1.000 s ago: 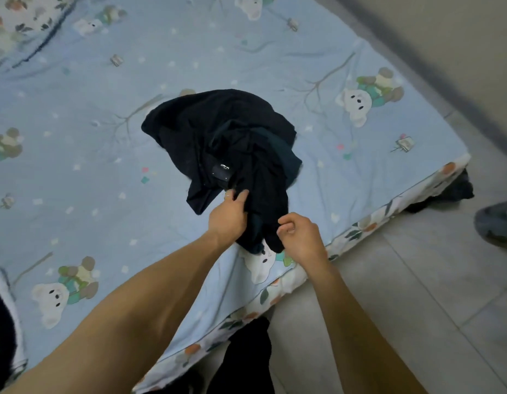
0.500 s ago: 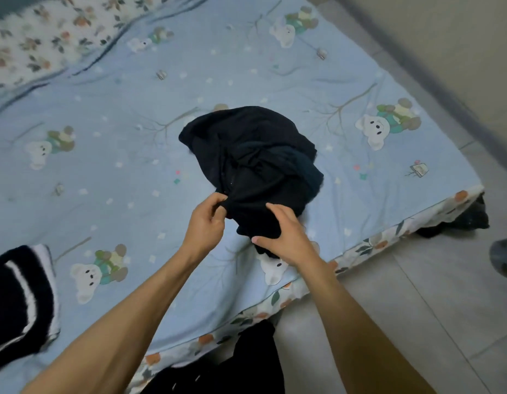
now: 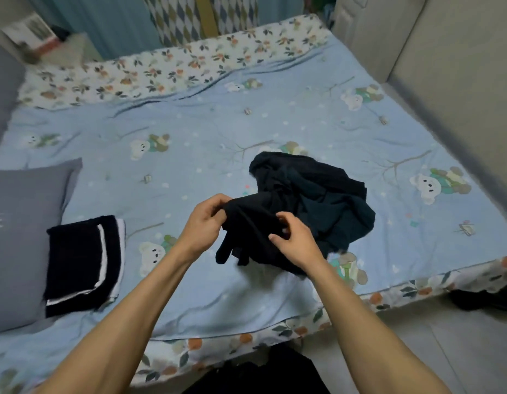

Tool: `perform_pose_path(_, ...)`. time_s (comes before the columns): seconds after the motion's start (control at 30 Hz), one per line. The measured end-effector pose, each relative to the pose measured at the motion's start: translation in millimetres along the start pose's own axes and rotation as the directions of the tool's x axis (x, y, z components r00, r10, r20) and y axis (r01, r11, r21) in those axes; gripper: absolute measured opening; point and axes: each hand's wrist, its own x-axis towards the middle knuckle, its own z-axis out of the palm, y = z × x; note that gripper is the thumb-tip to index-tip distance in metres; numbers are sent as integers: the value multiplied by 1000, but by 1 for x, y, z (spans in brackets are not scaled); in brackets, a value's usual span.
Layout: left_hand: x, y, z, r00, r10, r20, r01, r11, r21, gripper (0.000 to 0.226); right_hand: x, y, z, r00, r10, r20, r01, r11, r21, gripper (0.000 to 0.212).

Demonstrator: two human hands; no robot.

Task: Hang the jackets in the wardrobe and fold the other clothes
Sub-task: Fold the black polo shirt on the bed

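Observation:
A crumpled pile of black and dark teal clothes (image 3: 326,200) lies on the blue bear-print bed sheet (image 3: 189,166), right of centre. My left hand (image 3: 206,220) pinches the near left edge of a black garment from that pile and lifts it off the sheet. My right hand (image 3: 292,240) grips the same garment a little to the right, fingers curled into the cloth. A folded black garment with white stripes (image 3: 81,260) sits on the bed to the left.
A grey pillow (image 3: 22,240) lies at the left edge beside the folded garment. The floral sheet border (image 3: 172,72) runs along the far side, curtains behind it. A wall (image 3: 459,66) stands on the right. Dark cloth (image 3: 482,300) lies on the tiled floor by the bed's corner.
Both hands have raised the black garment's edge off the bed and shifted their hold on it. The camera has tilted up, so the pillow and the far side of the bed show.

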Motion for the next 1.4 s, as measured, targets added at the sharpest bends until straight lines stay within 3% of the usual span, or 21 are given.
perform_pose_path(0.07,-16,4,-29,999,50,20,-49,998,-34,33,-8,-23,23,995,-52,81,61,991,-116,71)
perform_pose_path(0.1,-25,5,-45,997,74,30,-72,996,-45,32,-11,-37,37,994,-78,79,91,979,-183,70)
perform_pose_path(0.2,-46,3,-82,994,103,24,-101,991,-84,30,-14,-64,70,989,-148,-11,141,957,-253,24)
perform_pose_path(0.23,-51,0,-93,995,96,2,-95,989,-109,30,-16,-72,77,987,-157,-27,147,964,-220,10)
perform_pose_path(0.4,-74,-30,-151,990,21,-138,-32,997,-74,32,-28,-105,102,995,1,-98,20,978,210,16)
perform_pose_path(0.63,-107,-66,-201,930,-87,-356,49,992,-116,43,-36,-177,115,991,-113,-71,129,946,297,14)
perform_pose_path(0.83,-128,-60,-204,911,3,-413,-10,1000,-17,40,-48,-193,132,983,-151,-109,143,987,-78,12)
perform_pose_path(0.9,-131,-52,-204,922,50,-383,-43,999,28,37,-57,-190,137,985,-174,-5,173,981,-82,19)
perform_pose_path(1.0,-134,-42,-198,943,82,-322,-61,995,73,25,-72,-201,154,916,-315,248,335,941,-42,52)
perform_pose_path(1.03,-133,-38,-193,950,73,-305,-57,997,59,19,-73,-205,157,889,-360,284,388,920,-50,50)
perform_pose_path(1.13,-138,-39,-183,969,64,-238,-56,998,40,6,-77,-212,164,865,-434,251,458,888,-44,5)
perform_pose_path(1.27,-147,-63,-184,993,39,-115,-12,975,220,15,-86,-209,157,877,-417,238,423,906,28,26)
perform_pose_path(1.33,-150,-83,-190,997,-60,-38,71,876,476,13,-88,-208,154,896,-404,184,402,914,49,28)
perform_pose_path(1.4,-153,-103,-195,969,-226,-101,239,745,623,15,-87,-205,153,943,-323,79,319,946,58,25)
